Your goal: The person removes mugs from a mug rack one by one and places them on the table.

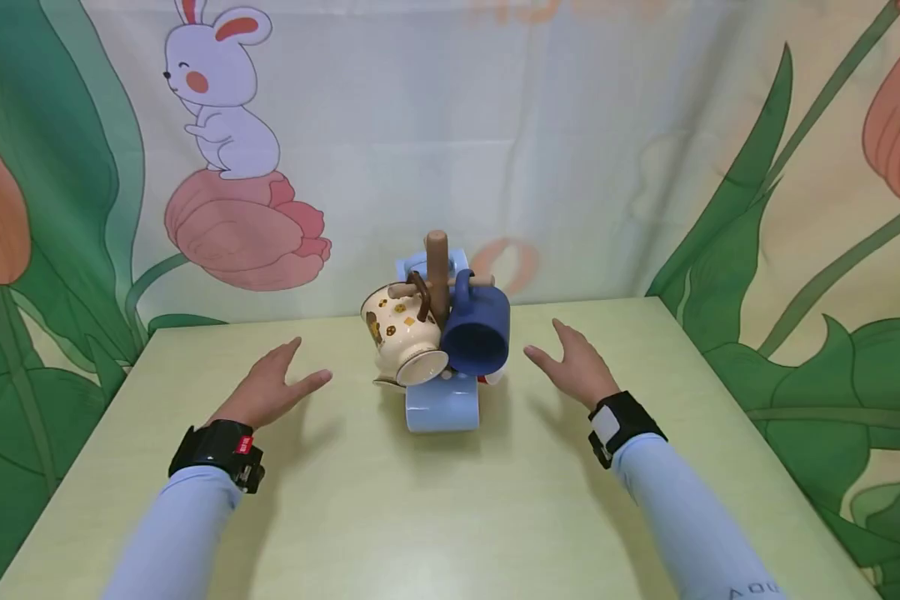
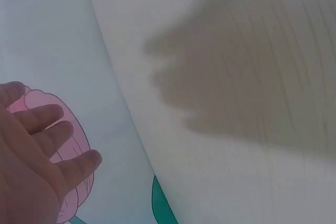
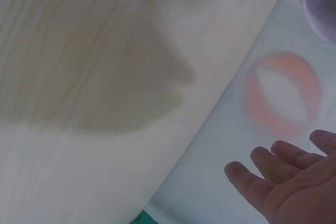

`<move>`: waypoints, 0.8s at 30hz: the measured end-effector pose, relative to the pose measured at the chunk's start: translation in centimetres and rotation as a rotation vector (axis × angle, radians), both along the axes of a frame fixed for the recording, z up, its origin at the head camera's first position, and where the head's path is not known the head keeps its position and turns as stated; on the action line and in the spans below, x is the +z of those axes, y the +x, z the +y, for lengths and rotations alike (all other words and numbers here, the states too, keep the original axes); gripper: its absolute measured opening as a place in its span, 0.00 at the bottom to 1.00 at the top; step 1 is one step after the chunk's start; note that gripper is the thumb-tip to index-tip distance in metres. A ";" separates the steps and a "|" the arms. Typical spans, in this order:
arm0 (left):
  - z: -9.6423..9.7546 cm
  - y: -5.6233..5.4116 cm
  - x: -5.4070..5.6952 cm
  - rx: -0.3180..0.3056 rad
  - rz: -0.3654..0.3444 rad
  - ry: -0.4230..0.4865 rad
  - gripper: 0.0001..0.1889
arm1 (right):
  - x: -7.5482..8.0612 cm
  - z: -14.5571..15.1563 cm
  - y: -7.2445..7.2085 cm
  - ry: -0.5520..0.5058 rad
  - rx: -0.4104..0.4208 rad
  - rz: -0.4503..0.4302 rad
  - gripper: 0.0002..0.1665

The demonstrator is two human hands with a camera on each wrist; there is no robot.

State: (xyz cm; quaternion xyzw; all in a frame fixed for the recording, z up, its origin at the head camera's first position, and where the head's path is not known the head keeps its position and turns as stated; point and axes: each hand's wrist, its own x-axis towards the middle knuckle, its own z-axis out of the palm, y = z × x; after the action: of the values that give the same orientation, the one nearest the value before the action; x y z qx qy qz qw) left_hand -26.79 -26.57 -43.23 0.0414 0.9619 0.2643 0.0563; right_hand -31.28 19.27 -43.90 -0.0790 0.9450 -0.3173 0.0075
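Mugs (image 1: pixel 480 318) cluster around a wooden rack (image 1: pixel 437 260) on the table (image 1: pixel 345 508) between left hand (image 1: pixel 266 390) and right hand (image 1: pixel 579 368), each grip empty, fingers apart, seemingly at the approach, so the next move likely calls for reaching inward.

Little can be read for certain. Low on the backdrop (image 1: pixel 390 167) behind the table (image 1: pixel 450 517), a large pale orange ring (image 1: pixel 529 268) reads as a letter O or a zero; a ring of that shape also shows, larger, in the right wrist view. Higher on the same cloth, cut by the head view's top edge, runs a row of orange characters (image 1: pixel 543 12), too faded to make out. Near the bottom edge, the right sleeve (image 1: pixel 693 517) bears dark lettering (image 1: pixel 755 589), partly cut off, one character like an O. The black wristband (image 1: pixel 212 450) on the left arm carries a red tag (image 1: pixel 245 444) with white marks, too small to read
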 end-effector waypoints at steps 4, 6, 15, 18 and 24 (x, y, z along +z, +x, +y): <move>0.5 0.7 0.0 0.007 0.004 0.045 0.56 | -0.2 -0.5 1.0 -0.038 -0.001 -0.003 0.54; 0.8 1.0 0.0 0.009 0.012 0.057 0.56 | -0.3 -0.7 1.5 -0.049 -0.007 -0.003 0.53; 2.3 2.7 0.0 0.026 0.044 0.143 0.52 | -0.2 -2.1 4.0 -0.076 -0.003 0.000 0.52; 2.9 3.2 0.0 0.031 0.045 0.173 0.51 | -0.3 -2.7 4.9 -0.081 0.013 -0.004 0.50; 4.3 4.0 0.3 0.067 0.015 0.280 0.49 | -0.8 -3.6 6.5 -0.072 0.035 -0.039 0.48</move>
State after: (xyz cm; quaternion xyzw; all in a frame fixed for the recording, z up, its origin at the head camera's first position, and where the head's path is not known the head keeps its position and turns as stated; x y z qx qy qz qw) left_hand -22.77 -22.28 -42.91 0.0186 0.9168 0.3975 0.0336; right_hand -24.81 15.65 -44.69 -0.0895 0.9311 -0.3523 0.0288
